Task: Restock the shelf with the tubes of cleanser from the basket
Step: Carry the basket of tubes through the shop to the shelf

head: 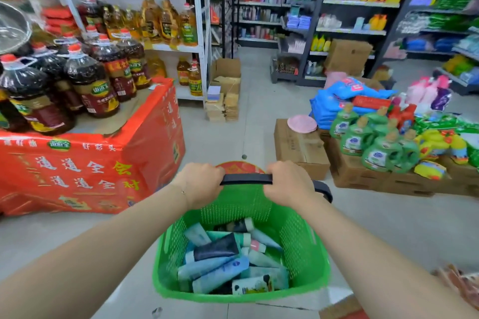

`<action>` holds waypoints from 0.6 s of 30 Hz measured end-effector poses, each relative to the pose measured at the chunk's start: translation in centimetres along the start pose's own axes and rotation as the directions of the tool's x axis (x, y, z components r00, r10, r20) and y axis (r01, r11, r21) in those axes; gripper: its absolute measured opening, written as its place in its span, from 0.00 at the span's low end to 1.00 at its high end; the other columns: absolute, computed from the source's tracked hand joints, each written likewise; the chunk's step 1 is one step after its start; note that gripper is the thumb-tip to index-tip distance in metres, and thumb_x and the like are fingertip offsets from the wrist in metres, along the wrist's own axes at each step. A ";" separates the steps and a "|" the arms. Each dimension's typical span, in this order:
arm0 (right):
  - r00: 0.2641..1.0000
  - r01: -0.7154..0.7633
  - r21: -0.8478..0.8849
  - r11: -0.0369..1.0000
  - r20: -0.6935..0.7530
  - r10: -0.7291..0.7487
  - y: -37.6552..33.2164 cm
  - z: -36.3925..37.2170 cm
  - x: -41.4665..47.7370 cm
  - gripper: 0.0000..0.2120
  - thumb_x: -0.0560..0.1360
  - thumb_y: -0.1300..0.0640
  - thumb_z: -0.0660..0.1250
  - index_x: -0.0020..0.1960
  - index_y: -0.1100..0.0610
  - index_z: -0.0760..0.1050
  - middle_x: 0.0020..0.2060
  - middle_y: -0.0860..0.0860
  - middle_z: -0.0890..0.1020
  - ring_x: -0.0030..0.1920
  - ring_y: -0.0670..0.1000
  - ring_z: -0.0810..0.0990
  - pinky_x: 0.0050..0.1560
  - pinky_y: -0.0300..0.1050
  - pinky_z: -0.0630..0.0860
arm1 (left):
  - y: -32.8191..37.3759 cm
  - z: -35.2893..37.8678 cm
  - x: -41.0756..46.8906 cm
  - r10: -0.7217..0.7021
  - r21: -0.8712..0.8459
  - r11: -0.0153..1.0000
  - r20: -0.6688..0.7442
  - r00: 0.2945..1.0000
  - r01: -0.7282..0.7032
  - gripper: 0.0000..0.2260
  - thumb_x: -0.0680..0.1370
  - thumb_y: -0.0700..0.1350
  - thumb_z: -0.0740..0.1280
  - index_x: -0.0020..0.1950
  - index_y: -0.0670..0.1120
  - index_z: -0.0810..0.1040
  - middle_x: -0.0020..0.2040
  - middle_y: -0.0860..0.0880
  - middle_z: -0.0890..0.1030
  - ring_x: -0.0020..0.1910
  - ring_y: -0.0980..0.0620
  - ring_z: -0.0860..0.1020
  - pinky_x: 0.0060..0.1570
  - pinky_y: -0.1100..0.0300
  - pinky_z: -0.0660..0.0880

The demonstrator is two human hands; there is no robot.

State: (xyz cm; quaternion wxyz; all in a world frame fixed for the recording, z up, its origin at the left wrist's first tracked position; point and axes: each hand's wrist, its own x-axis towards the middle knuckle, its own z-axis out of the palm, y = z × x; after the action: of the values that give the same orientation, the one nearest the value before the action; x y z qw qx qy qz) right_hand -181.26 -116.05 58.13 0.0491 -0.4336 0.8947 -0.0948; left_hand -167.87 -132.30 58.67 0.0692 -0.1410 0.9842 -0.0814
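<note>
Both our left hand and right hand curl fingers round the black handle, sharing the load so the cleanser tubes heaped in the green basket cannot spill.

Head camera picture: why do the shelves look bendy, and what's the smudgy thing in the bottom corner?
Head view: the wide lens leans and bows the shelf post near the edges; the tubes in the green basket look sharp; the reddish smudge is too blurred to name; light is even.
</note>
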 end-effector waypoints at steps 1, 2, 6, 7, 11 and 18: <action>1.000 0.009 -0.005 1.000 0.011 -0.009 0.3 -0.4 1.3 0.02 0.68 0.57 0.65 0.37 0.53 0.72 0.30 0.48 0.71 0.35 0.56 0.73 0.32 0.43 0.66 | -0.5 -0.3 1.2 -0.011 -0.003 1.000 0.011 1.000 0.011 0.09 0.80 0.51 0.56 0.53 0.49 0.72 0.49 0.46 0.80 0.47 0.43 0.80 0.46 0.52 0.76; 1.000 0.018 -0.008 1.000 0.017 -0.018 0.9 -0.8 3.3 0.03 0.68 0.57 0.65 0.37 0.53 0.71 0.30 0.48 0.71 0.35 0.56 0.73 0.31 0.43 0.65 | -1.0 -0.7 3.0 -0.017 -0.010 1.000 0.008 1.000 0.018 0.09 0.81 0.51 0.56 0.53 0.49 0.72 0.49 0.46 0.80 0.47 0.43 0.80 0.45 0.52 0.76; 1.000 0.010 -0.004 1.000 0.009 -0.010 3.9 -1.8 10.9 0.07 0.67 0.57 0.65 0.33 0.52 0.67 0.31 0.48 0.72 0.36 0.56 0.74 0.29 0.42 0.63 | -2.9 -2.0 10.3 -0.014 -0.030 0.999 0.003 1.000 0.015 0.09 0.81 0.51 0.56 0.52 0.48 0.72 0.48 0.46 0.80 0.46 0.43 0.80 0.46 0.52 0.76; 1.000 0.005 -0.004 1.000 0.003 -0.005 4.7 -1.8 12.7 0.06 0.66 0.57 0.65 0.33 0.52 0.69 0.32 0.48 0.74 0.36 0.55 0.75 0.30 0.42 0.64 | -3.3 -2.3 12.2 -0.006 -0.033 0.999 0.007 1.000 0.006 0.09 0.81 0.51 0.56 0.51 0.48 0.72 0.48 0.46 0.80 0.47 0.43 0.80 0.46 0.52 0.76; 0.999 -0.028 -0.008 1.000 -0.024 0.028 7.5 -1.7 20.0 0.03 0.64 0.56 0.64 0.37 0.54 0.73 0.33 0.50 0.76 0.36 0.57 0.76 0.29 0.42 0.65 | -5.5 -2.5 20.2 0.023 -0.021 1.000 0.011 1.000 -0.023 0.11 0.81 0.53 0.57 0.52 0.47 0.73 0.49 0.45 0.80 0.47 0.43 0.79 0.45 0.53 0.74; 0.994 -0.111 -0.026 0.993 -0.009 0.111 12.3 -1.2 33.8 0.04 0.66 0.56 0.65 0.37 0.54 0.70 0.34 0.51 0.75 0.36 0.58 0.75 0.30 0.44 0.65 | -10.1 -1.6 35.9 0.087 -0.037 0.996 0.043 0.995 -0.085 0.12 0.81 0.52 0.57 0.56 0.45 0.73 0.53 0.43 0.79 0.52 0.40 0.78 0.48 0.51 0.74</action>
State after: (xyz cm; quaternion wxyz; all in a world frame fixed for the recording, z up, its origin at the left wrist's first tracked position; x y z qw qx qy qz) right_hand -211.83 -135.02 56.49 0.0453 -0.3834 0.9189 -0.0814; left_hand -199.55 -152.04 57.98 0.0921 -0.1014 0.9889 -0.0578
